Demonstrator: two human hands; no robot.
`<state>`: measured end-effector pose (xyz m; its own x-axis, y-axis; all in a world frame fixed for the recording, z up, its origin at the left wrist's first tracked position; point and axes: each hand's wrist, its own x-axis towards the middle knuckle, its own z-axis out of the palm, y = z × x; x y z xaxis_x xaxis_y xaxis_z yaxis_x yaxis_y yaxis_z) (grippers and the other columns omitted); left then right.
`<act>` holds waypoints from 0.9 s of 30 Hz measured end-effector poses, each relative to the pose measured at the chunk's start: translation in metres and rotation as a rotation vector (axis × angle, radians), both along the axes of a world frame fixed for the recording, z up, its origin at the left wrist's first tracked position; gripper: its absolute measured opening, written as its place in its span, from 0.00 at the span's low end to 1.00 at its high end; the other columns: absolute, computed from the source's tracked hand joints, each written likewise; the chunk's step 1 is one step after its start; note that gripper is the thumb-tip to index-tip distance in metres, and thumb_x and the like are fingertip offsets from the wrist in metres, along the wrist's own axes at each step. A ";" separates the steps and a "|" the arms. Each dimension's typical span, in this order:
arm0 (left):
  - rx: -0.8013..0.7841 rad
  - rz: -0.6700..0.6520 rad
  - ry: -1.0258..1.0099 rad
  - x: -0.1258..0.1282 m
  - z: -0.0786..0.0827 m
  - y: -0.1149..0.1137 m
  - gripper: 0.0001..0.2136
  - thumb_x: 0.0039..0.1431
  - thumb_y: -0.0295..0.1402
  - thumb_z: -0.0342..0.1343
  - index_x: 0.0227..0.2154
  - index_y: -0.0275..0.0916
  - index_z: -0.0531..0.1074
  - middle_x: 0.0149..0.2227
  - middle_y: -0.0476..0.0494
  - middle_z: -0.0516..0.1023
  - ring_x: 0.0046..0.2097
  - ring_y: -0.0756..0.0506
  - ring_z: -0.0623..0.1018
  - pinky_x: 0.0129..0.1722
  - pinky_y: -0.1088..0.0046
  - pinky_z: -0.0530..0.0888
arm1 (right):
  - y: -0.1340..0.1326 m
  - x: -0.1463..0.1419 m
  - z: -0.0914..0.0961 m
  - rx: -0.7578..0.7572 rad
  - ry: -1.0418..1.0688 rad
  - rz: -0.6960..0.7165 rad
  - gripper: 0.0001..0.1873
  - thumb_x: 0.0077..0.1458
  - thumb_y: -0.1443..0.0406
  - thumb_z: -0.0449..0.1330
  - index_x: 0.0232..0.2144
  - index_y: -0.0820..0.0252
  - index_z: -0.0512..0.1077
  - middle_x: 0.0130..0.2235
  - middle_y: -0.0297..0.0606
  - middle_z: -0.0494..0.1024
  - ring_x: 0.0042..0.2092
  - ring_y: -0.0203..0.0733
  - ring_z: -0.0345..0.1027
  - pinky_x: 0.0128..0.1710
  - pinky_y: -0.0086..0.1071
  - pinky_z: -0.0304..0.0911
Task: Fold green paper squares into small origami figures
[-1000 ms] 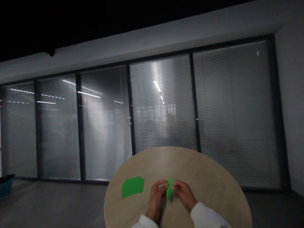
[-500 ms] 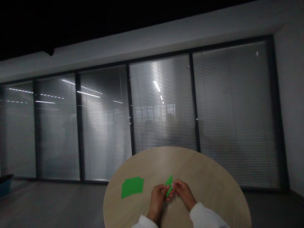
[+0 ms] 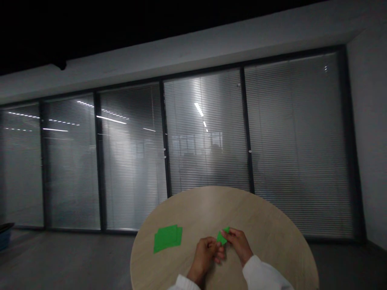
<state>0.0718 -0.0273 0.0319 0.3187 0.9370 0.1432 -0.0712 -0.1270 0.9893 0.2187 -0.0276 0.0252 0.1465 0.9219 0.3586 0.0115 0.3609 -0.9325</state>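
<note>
A small folded piece of green paper is held up above the round table. My right hand pinches its upper right part between thumb and fingers. At the paper's lower left edge is my left hand, its thumb and forefinger closed on that corner and the other fingers curled below. To the left of both hands, flat green paper sheets lie overlapping on the table, turned slightly against each other.
The round wooden table has a curved edge all around. Behind it stands a row of glass panels with blinds in dark frames. A blue container sits on the floor at far left.
The green paper has turned from upright to tilted right and shifted a little right with my right hand. My left fingers have slid down to its lower corner.
</note>
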 end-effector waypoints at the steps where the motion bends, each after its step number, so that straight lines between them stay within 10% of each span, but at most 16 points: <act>1: -0.004 0.011 -0.005 0.000 0.000 0.000 0.26 0.33 0.56 0.65 0.20 0.33 0.72 0.21 0.41 0.78 0.22 0.46 0.76 0.20 0.74 0.68 | 0.000 0.001 0.000 -0.004 0.007 -0.009 0.22 0.43 0.47 0.64 0.17 0.60 0.69 0.17 0.28 0.67 0.23 0.36 0.59 0.25 0.29 0.52; 9: -0.111 0.033 -0.057 -0.002 -0.002 0.001 0.28 0.32 0.58 0.65 0.19 0.32 0.73 0.19 0.40 0.77 0.21 0.46 0.76 0.20 0.73 0.68 | 0.002 0.008 0.004 0.119 -0.032 -0.226 0.19 0.46 0.49 0.64 0.23 0.58 0.76 0.27 0.37 0.76 0.31 0.44 0.68 0.32 0.33 0.62; 17: -0.176 -0.108 -0.381 -0.007 0.014 -0.007 0.23 0.44 0.50 0.66 0.32 0.31 0.78 0.33 0.37 0.80 0.32 0.47 0.77 0.34 0.72 0.74 | -0.006 -0.009 0.002 0.400 -0.476 -0.087 0.10 0.53 0.66 0.61 0.36 0.49 0.80 0.41 0.42 0.77 0.46 0.47 0.68 0.47 0.40 0.65; 22: 0.016 -0.035 -0.255 -0.011 0.013 -0.003 0.22 0.37 0.48 0.69 0.28 0.32 0.79 0.26 0.43 0.77 0.29 0.49 0.73 0.31 0.75 0.68 | -0.006 -0.011 0.000 0.419 -0.508 -0.063 0.18 0.44 0.66 0.68 0.41 0.49 0.78 0.45 0.42 0.77 0.51 0.51 0.66 0.54 0.46 0.61; 27: 0.020 0.014 -0.262 -0.010 0.007 0.002 0.22 0.35 0.48 0.69 0.26 0.33 0.79 0.26 0.44 0.77 0.29 0.48 0.71 0.31 0.75 0.66 | -0.004 -0.007 -0.002 0.397 -0.428 -0.026 0.12 0.56 0.62 0.57 0.41 0.52 0.77 0.45 0.42 0.77 0.50 0.47 0.68 0.54 0.42 0.63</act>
